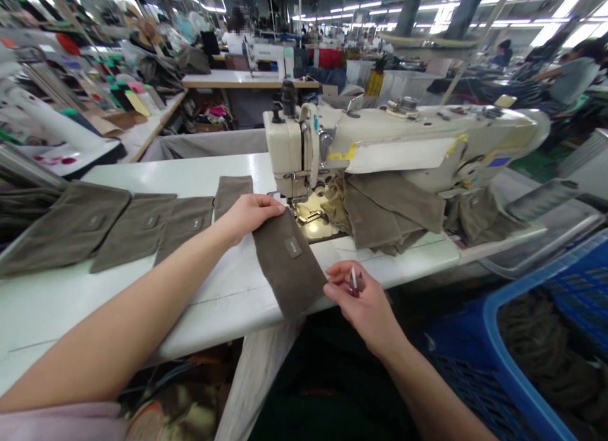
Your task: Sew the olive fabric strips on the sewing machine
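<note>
Pale pink sleeve (57,422) at lower left; bare left forearm extends from it across the white sewing bench (213,308). Left hand (249,218) lies flat, its fingers (272,206) open and extended on the far end of a long taupe napped-fabric strip (285,270) bearing a small rectangular grey label (293,246). Strip's long axis runs near-to-far, slightly tilted; far end lies close to the needle area of the cream industrial sewing machine (403,134), near end at the bench's front edge. Right hand (363,311) sits just beside the strip's right edge; its fingers (335,289) are closed in a pinch on a small white-and-dark implement (354,281), type unclear. Left hand is the one on the strip. Row of taupe fabric panels (142,229) lies to the left; crumpled taupe fabric pile (384,213) lies right of the needle; blue plastic basket (491,327) stands at lower right.
</note>
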Available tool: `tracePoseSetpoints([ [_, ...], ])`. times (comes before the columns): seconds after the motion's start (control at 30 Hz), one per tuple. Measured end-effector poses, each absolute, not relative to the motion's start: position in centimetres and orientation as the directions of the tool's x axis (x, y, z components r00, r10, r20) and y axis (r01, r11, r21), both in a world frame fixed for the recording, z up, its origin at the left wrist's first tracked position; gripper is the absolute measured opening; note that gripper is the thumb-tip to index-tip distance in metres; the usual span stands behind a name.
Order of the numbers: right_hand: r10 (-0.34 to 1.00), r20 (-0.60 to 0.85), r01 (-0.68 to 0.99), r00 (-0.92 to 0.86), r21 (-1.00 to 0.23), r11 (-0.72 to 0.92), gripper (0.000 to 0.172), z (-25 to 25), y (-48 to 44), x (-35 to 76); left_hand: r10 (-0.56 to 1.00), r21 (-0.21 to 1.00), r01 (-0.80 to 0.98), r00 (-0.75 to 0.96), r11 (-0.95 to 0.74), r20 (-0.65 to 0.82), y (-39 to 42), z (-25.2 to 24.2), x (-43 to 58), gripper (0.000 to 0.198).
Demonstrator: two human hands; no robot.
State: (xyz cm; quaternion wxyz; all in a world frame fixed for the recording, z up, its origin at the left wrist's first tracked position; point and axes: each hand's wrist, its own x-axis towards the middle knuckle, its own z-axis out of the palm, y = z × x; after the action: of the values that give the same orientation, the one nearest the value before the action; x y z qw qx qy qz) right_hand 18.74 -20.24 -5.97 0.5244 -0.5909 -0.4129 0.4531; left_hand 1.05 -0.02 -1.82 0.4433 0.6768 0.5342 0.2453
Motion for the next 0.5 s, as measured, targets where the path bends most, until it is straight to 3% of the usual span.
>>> tracePoseSetpoints([
  [0.1, 0.976, -0.111, -0.008, 0.186, -0.994, -0.111, 0.02, -6.1, -20.6, 18.2, 0.931, 0.675, 0.691, 0.364, -0.259, -0.016, -0.1, -2.3, 1.6, 0.025],
  [0.2, 0.969, 0.062, 0.211, 0.237, -0.977, 0.011, 0.011, -6.6, -20.9, 17.7, 0.909, 0.491, 0.786, 0.416, -0.377, 0.031, 0.3, -3.1, 2.0, 0.022],
  [0.3, 0.961, 0.208, 0.385, 0.181, -0.915, 0.126, 0.01, -7.3, -21.2, 17.5, 0.895, 0.445, 0.795, 0.445, -0.411, 0.031, 0.6, -3.7, 2.2, 0.022],
  [0.5, 0.876, 0.483, 0.537, 0.002, -0.739, 0.407, 0.018, -8.1, -21.1, 18.2, 0.859, 0.428, 0.77, 0.512, -0.473, 0.028, 0.7, -3.6, 2.1, 0.019],
])
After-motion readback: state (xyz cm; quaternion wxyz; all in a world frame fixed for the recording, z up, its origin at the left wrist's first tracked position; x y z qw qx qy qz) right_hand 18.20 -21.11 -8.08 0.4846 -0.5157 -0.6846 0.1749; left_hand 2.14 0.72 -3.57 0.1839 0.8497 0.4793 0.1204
